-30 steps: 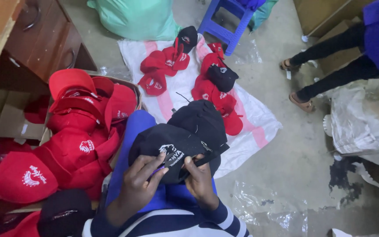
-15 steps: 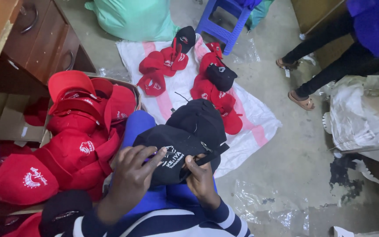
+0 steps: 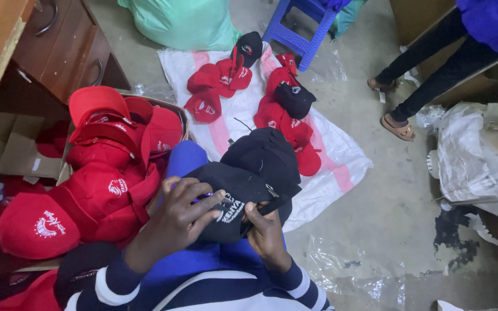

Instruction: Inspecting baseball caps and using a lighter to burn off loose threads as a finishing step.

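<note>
The black cap (image 3: 234, 198) lies on the person's lap at picture centre, soft fabric with white embroidered lettering on its front. The left hand (image 3: 183, 216) lies over the cap's 9 o'clock side, fingers (image 3: 206, 206) spread flat across the cloth. The right hand (image 3: 266, 230) sits at the cap's 5 o'clock edge, fingers curled and pinching the fabric beside the lettering. More black caps (image 3: 266, 152) are stacked just beyond, at 12 o'clock. A heap of red caps (image 3: 110, 167), curved brims showing, fills a cardboard box (image 3: 21, 158) at 9 o'clock. Further red caps lie on a white woven sack (image 3: 329, 173) on the concrete floor (image 3: 399, 219).
</note>
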